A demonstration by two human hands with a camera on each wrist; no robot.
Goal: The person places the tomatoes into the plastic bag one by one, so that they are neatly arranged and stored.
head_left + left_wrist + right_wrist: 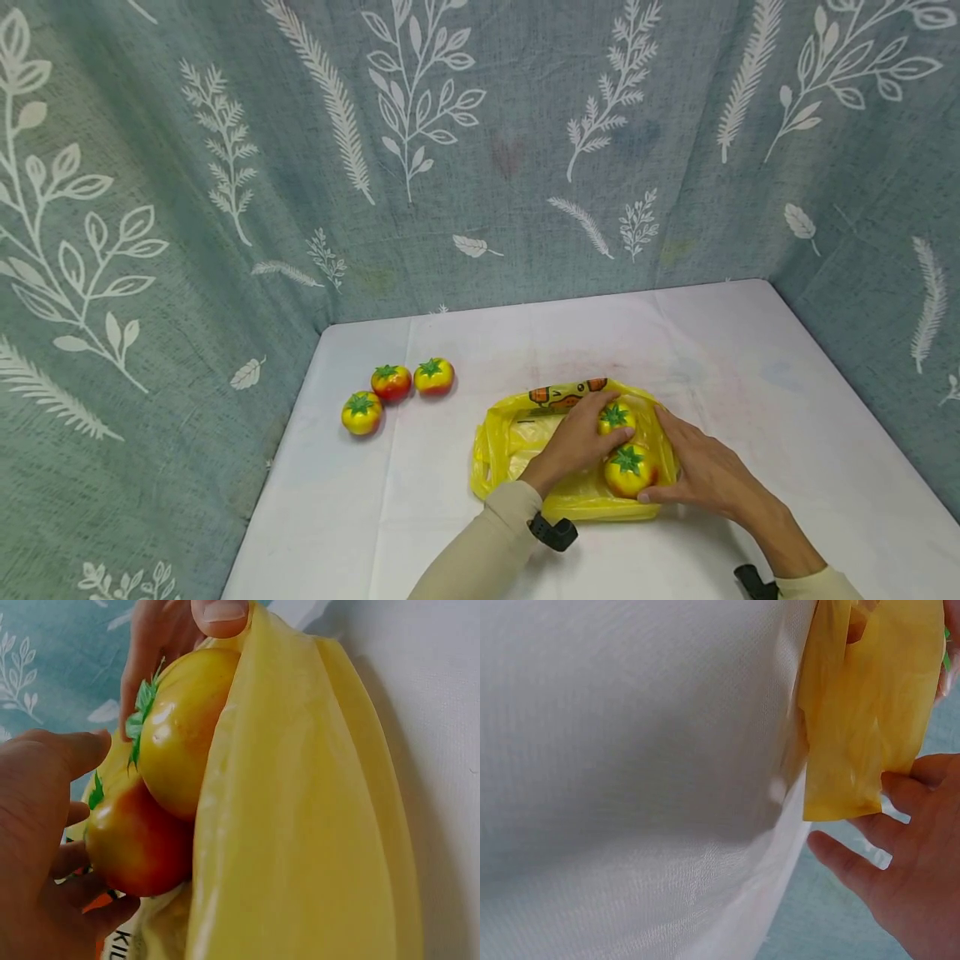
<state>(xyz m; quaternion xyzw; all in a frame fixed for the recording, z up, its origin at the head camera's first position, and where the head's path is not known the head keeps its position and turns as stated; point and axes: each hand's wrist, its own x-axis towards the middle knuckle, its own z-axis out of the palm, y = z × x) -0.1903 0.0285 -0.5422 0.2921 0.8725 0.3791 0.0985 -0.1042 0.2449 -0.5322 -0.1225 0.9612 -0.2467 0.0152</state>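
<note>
A yellow plastic bag (525,404) with a printed cartoon face lies on the table, its mouth spread open. Two yellow-red tomatoes with green leafy tops sit at its right end: a far tomato (617,417) and a near tomato (628,472). My left hand (576,442) reaches over the bag, its fingers curled around the far tomato; in the left wrist view, the thumb stays off that tomato (142,844). At the bag's right end my right hand (708,468) holds the rim, thumb by the near tomato. Its fingers (911,796) lie against the plastic.
Three more tomatoes rest on the table's left side: a yellow one (362,413), a redder one (392,383) and another yellow-red one (434,377). White cloth covers the table (450,483). A patterned grey-green curtain (510,167) hangs behind and at both sides.
</note>
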